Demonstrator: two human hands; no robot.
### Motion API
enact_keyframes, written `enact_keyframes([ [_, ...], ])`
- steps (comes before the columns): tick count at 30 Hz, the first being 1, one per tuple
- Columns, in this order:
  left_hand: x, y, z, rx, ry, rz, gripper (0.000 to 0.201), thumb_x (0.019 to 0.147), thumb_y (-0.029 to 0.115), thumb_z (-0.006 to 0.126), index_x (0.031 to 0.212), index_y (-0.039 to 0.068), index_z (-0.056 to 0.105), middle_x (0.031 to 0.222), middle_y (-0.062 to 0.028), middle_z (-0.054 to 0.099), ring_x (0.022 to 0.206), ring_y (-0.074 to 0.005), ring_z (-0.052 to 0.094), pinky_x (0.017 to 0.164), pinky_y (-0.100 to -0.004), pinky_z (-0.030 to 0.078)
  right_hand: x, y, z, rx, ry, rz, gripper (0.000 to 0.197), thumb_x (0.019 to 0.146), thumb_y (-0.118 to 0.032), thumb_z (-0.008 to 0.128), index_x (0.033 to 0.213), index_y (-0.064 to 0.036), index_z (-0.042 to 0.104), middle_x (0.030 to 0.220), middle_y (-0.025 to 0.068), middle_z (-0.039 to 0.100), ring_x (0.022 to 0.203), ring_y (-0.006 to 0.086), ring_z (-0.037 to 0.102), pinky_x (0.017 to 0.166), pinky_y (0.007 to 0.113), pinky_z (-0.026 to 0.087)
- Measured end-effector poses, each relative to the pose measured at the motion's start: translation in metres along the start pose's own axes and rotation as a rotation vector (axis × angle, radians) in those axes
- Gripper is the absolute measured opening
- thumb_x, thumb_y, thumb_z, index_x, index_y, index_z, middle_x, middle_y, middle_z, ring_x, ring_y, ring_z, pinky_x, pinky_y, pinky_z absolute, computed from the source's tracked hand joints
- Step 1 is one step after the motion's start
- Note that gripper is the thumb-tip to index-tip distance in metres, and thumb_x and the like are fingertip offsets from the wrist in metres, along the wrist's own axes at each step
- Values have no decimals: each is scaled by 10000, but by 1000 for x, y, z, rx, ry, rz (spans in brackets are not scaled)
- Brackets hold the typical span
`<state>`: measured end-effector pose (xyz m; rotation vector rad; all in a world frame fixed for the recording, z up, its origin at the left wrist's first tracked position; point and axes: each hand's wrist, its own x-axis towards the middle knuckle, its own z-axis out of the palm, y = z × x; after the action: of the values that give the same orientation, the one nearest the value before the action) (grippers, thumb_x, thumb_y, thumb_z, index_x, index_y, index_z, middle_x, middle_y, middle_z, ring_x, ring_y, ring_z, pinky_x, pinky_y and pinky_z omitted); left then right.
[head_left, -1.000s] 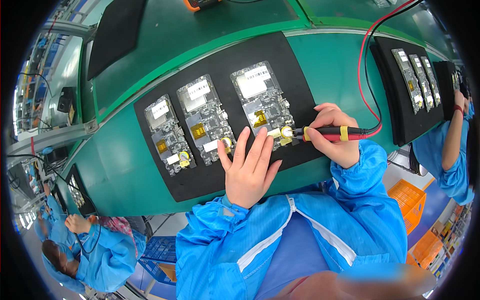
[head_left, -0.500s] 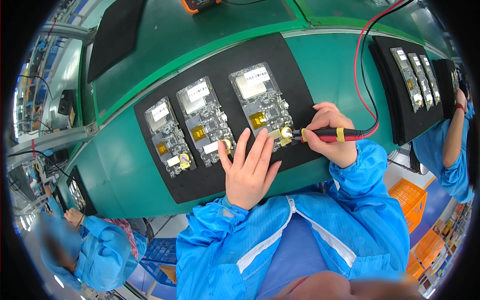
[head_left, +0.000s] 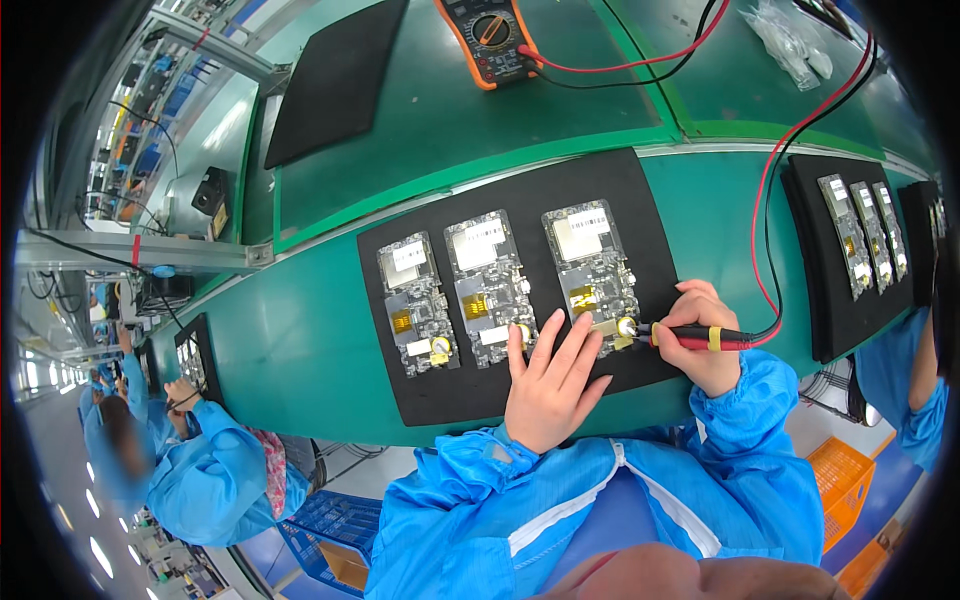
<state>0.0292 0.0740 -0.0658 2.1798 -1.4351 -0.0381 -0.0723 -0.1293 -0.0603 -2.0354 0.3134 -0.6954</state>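
Three populated circuit boards lie in a row on a black foam mat [head_left: 655,250]: a left board [head_left: 417,290], a middle board [head_left: 488,275] and a right board [head_left: 598,262]. In my right hand [head_left: 705,352] is a pair of red and black test probes [head_left: 710,337], banded together with yellow. Their tips are at the round, yellow-rimmed part [head_left: 627,326] at the near end of the right board; exact contact is too small to tell. My left hand [head_left: 552,395] has its fingers spread, fingertips over the right board's lower edge and the middle board's near corner.
An orange multimeter [head_left: 490,38] with red and black leads sits at the back. More boards [head_left: 862,235] rest on stacked black mats at the right. Another black mat [head_left: 335,80] lies back left. Co-workers in blue sit at both sides. An orange crate [head_left: 838,480] stands low right.
The view has shifted, so the bench appears lower and further right, and more of the multimeter shows. Both hands and the probes keep nearly the same place on the boards.
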Motion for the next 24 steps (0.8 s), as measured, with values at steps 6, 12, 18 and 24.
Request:
enact_keyframes([
  [6,-2,0,2,-14,-4,-24,549,777,252,766,1271,77,601,1430,-83,495,1362,-335,404,1129,-611,150,-3,4,-1,-11,-7,-1,143,677,-13,761,716,-79,640,636,17,627,612,177,603,907,406,470],
  [12,-3,-1,2,-31,18,-5,538,774,241,768,1258,73,603,1430,-88,495,1365,-339,398,1114,-627,166,-3,4,-1,-9,-5,2,142,680,-14,763,721,-76,642,639,19,627,617,177,605,911,408,468],
  [18,-5,-5,0,-34,75,-24,537,795,254,744,1277,75,589,1435,-80,488,1363,-334,399,1107,-638,169,-7,9,0,8,1,25,129,708,-19,757,730,-69,640,661,14,640,641,168,607,925,423,456],
  [24,-23,-32,-20,118,221,-175,506,833,258,717,1284,73,585,1416,-84,513,1365,-346,392,1124,-636,61,-7,-3,-6,81,-28,100,120,794,-42,739,836,-37,628,770,26,680,734,135,593,924,393,441],
])
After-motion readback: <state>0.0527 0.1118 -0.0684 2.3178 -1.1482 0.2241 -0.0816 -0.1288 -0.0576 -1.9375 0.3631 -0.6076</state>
